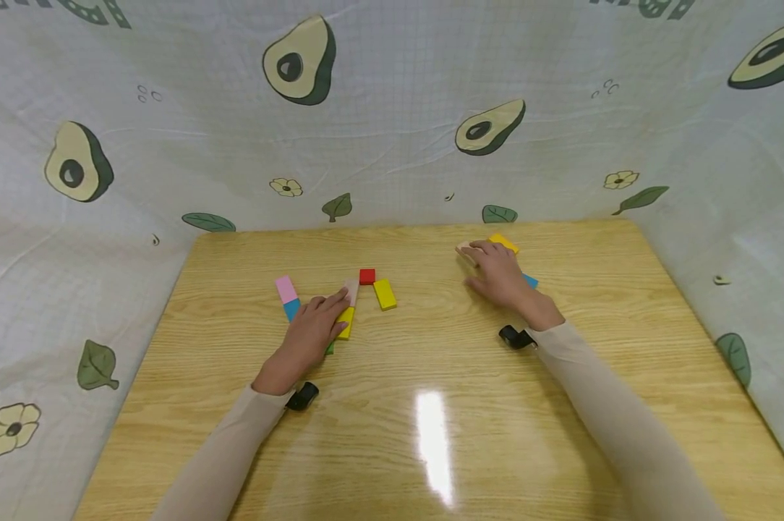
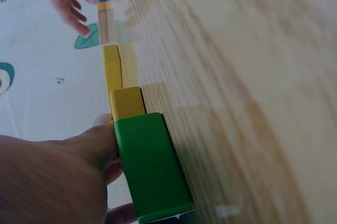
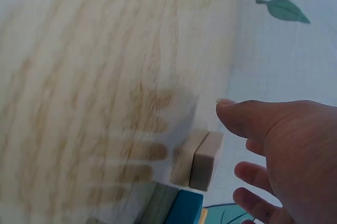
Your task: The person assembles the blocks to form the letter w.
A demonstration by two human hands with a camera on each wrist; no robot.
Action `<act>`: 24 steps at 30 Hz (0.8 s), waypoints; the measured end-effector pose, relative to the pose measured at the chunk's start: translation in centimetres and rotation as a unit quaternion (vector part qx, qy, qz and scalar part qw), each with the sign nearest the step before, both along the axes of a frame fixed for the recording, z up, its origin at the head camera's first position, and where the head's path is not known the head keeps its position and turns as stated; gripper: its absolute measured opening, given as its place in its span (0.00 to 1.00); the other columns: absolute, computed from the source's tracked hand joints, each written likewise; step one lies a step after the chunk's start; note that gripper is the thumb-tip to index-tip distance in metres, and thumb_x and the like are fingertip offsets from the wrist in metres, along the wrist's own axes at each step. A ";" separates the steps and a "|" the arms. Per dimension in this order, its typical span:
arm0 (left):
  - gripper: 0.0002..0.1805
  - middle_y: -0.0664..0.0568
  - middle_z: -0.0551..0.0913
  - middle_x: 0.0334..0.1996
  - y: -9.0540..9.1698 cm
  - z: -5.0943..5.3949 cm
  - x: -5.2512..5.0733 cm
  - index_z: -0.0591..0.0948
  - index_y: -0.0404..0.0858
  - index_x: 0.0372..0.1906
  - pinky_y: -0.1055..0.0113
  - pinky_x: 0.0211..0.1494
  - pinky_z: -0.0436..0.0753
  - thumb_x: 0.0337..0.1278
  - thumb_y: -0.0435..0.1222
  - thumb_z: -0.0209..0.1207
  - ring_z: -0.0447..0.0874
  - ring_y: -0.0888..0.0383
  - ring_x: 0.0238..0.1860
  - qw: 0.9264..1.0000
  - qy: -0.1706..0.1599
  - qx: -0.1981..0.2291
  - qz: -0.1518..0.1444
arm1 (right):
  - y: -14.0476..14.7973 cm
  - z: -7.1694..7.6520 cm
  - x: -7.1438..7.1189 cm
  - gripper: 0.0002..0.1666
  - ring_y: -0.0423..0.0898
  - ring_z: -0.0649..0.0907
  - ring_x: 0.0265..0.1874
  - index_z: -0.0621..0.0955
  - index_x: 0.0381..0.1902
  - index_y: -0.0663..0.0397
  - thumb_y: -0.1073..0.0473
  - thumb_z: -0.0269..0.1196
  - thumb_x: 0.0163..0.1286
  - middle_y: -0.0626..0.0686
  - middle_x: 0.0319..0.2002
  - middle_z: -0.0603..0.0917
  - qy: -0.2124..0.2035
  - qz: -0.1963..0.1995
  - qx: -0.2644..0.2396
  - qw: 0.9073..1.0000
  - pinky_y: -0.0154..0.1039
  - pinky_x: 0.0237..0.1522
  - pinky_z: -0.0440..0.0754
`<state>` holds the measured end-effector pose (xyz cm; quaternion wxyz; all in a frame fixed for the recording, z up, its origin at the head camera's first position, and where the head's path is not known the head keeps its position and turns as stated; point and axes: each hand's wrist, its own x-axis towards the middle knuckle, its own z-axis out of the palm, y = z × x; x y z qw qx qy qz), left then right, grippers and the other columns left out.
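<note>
My left hand (image 1: 313,329) lies over a group of blocks, its fingers extended. Its fingertips touch a plain wood block (image 1: 351,291), and its thumb is beside a yellow block (image 1: 345,323). A green block (image 2: 152,166), mostly hidden by the hand in the head view, stands closest in the left wrist view. Left of the hand, a pink block (image 1: 286,289) adjoins a blue block (image 1: 291,309). My right hand (image 1: 498,275) hovers with spread fingers near another plain wood block (image 3: 206,161); the right wrist view shows a gap between them.
A small red block (image 1: 367,276) and a yellow block (image 1: 385,294) lie right of the left hand's group. An orange-yellow block (image 1: 504,243) and a blue block (image 1: 530,281) are beside the right hand. Patterned cloth (image 1: 392,145) borders the wooden table (image 1: 366,434).
</note>
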<state>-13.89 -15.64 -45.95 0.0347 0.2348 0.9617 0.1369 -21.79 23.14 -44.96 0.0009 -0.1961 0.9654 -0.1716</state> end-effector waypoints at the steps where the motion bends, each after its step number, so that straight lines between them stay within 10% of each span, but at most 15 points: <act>1: 0.28 0.42 0.67 0.80 0.0 0.0 0.0 0.73 0.34 0.76 0.39 0.70 0.73 0.79 0.38 0.59 0.72 0.37 0.70 1.000 0.001 -0.001 0.000 | 0.1 0.0 -0.1 0.38 0.73 0.67 0.72 0.71 0.77 0.65 0.59 0.70 0.74 0.70 0.74 0.70 0.000 -0.007 0.003 1.000 0.72 0.70 0.62; 24: 0.28 0.43 0.66 0.81 0.1 -0.2 0.0 0.73 0.35 0.77 0.39 0.71 0.71 0.80 0.39 0.58 0.71 0.37 0.71 1.000 -0.001 0.001 0.007 | 0.1 -0.8 -1.1 0.35 0.71 0.73 0.66 0.74 0.74 0.65 0.56 0.69 0.76 0.69 0.65 0.77 0.017 -0.038 0.020 0.999 0.70 0.67 0.66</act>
